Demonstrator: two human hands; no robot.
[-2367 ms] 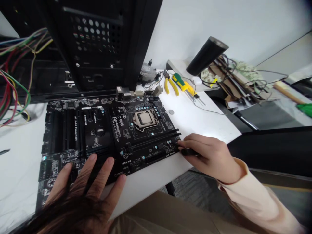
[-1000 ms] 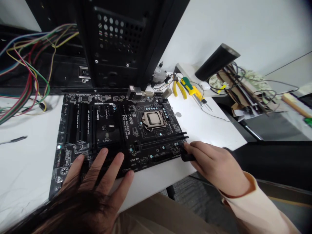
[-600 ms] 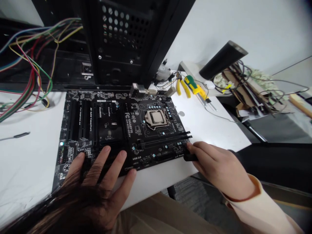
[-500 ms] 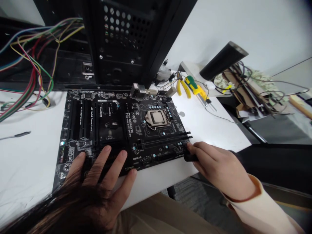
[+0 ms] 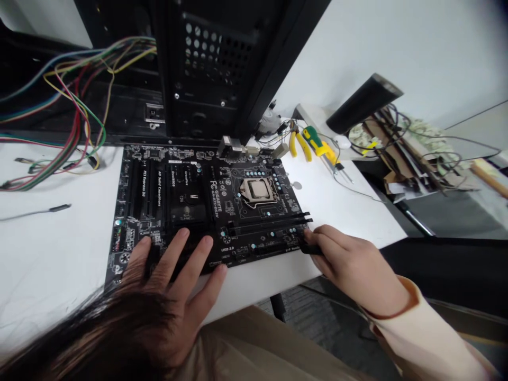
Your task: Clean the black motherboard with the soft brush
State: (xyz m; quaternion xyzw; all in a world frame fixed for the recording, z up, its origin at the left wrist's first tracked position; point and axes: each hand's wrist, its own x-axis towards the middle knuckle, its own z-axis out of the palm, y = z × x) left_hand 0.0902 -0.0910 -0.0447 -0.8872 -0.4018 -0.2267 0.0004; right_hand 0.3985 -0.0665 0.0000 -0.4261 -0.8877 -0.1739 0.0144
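Note:
A black Gigabyte motherboard (image 5: pixel 254 222) lies flat on the white table, with a processor (image 5: pixel 260 189) seated in its socket. My left hand (image 5: pixel 174 291) rests over the board's front left edge, fingers spread and holding nothing; dark hair hangs across part of it. At the board's front right corner, beside the ends of the memory slots (image 5: pixel 270 225), my right hand (image 5: pixel 349 264) is closed on a small black piece (image 5: pixel 310 248). Most of that piece is hidden by my fingers, and its kind cannot be made out.
Behind the board stands a black computer case (image 5: pixel 206 106), trailing coloured wires (image 5: pixel 79 116) at left. A loose cable end (image 5: pixel 59 208) lies on the left. Yellow pliers (image 5: pixel 300 145), a green-and-yellow screwdriver (image 5: pixel 313 138) and a metal cooler (image 5: pixel 269 121) sit at back right, near cardboard pieces (image 5: pixel 387 143).
The view has shifted slightly, so the board and case sit further right in it. Both hands keep nearly the same places on the board.

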